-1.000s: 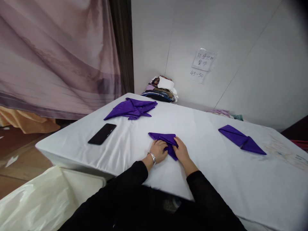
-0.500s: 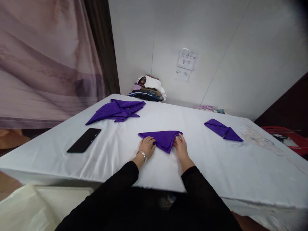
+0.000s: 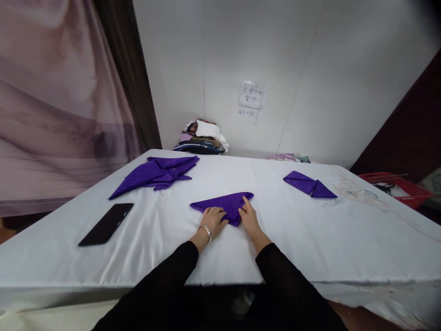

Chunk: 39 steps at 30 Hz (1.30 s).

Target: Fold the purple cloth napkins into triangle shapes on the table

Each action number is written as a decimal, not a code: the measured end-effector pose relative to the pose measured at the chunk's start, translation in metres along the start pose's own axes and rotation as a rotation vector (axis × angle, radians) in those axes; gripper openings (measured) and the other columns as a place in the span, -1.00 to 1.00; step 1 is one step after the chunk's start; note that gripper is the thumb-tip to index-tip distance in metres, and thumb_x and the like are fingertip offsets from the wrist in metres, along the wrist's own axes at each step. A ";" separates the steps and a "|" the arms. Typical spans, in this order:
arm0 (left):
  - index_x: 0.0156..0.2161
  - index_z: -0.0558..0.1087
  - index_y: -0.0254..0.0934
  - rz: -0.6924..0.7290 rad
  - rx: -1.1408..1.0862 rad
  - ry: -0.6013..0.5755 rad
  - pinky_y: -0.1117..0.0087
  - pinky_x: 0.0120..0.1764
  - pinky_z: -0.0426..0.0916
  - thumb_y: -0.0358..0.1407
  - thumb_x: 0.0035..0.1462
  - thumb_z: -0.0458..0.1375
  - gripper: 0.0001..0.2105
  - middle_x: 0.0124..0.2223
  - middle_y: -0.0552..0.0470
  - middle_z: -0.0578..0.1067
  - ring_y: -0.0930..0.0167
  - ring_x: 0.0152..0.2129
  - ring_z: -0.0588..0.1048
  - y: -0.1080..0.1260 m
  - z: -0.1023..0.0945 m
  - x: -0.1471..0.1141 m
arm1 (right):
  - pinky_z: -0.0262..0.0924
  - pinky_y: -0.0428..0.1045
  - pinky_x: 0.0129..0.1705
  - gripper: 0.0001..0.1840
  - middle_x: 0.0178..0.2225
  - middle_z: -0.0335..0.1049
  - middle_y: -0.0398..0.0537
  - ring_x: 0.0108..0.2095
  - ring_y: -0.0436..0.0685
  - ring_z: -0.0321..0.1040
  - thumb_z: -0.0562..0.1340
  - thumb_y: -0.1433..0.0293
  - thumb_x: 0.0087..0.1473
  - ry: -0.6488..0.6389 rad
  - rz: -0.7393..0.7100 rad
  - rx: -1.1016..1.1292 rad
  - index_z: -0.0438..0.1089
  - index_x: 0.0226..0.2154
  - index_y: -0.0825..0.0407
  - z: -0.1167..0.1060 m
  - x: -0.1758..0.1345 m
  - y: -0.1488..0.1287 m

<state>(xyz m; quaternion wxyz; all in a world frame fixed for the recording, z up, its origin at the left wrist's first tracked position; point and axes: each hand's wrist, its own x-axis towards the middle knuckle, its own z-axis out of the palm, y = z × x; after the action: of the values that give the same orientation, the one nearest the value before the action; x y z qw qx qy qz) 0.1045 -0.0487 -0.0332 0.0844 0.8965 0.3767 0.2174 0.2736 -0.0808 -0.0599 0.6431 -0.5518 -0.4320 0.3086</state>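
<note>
A purple cloth napkin [image 3: 223, 201], folded into a flat triangle with its long edge away from me, lies on the white satin tablecloth [image 3: 275, 248]. At its lower left edge, my left hand [image 3: 212, 221] grips the cloth with curled fingers; a silver bracelet circles that wrist. My right hand [image 3: 248, 218] holds the right edge, index finger on top of the fabric and the other fingers bent beside it. The napkin's lower tip shows between my hands, and part of its lower edge is hidden under my left fingers.
A second purple napkin [image 3: 310, 185], neatly folded, lies to the right. Loose purple cloth [image 3: 151, 174] is heaped at back left, with a black phone [image 3: 106, 224] nearer me. Folded fabrics [image 3: 201, 138] are stacked by the wall. A red basket [image 3: 396, 187] stands beyond the right edge.
My right hand has shifted from the napkin's right corner onto its right edge, its index finger now on top. My left hand reaches further along the lower edge. The camera view has shifted.
</note>
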 end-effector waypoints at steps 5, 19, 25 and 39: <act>-0.32 0.52 -0.17 -0.066 -0.096 0.027 0.21 -0.13 0.26 -0.35 0.02 0.13 -0.87 -0.20 0.01 0.51 0.30 -0.21 0.41 -0.002 0.004 0.013 | 0.08 -0.09 -0.54 -0.34 -0.63 0.09 -0.32 -0.62 -0.03 0.02 0.18 0.32 -0.12 0.014 0.018 -0.016 0.21 0.10 0.02 0.000 -0.002 0.004; -0.41 0.39 -0.22 -0.334 -0.452 0.241 0.45 -0.43 0.25 -0.17 0.10 0.00 -0.79 -0.55 0.16 0.39 0.46 -0.55 0.36 -0.015 -0.032 0.038 | -0.05 -0.07 -0.55 -0.45 -0.61 0.02 -0.28 -0.61 -0.01 -0.07 0.17 0.20 -0.08 0.127 0.000 0.015 0.29 0.00 0.00 -0.011 -0.017 -0.018; -0.38 0.42 -0.27 -0.602 -0.409 0.274 0.44 -0.37 0.29 -0.25 0.06 0.05 -0.85 -0.47 0.07 0.48 0.42 -0.48 0.44 -0.071 -0.056 0.071 | -0.04 -0.06 -0.55 -0.51 -0.62 0.05 -0.27 -0.61 -0.01 -0.05 0.17 0.21 -0.08 0.141 -0.002 -0.048 0.35 -0.06 0.03 -0.020 -0.019 -0.017; -0.15 0.41 -0.22 -0.596 -0.420 0.234 0.43 -0.24 0.38 -0.31 0.06 0.08 -0.78 -0.26 0.07 0.53 0.45 -0.36 0.50 -0.077 -0.018 -0.014 | 0.24 -0.03 -0.39 -0.42 -0.25 0.38 -0.04 -0.48 0.00 0.25 0.19 0.25 -0.15 0.122 0.057 -0.224 0.30 -0.01 0.06 -0.032 -0.008 0.005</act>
<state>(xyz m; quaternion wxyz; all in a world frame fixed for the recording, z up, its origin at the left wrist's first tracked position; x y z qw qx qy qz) 0.0385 -0.0049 -0.0460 0.2823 0.6799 0.5750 0.3569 0.2995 -0.1009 -0.0669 0.5934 -0.6501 -0.4080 0.2424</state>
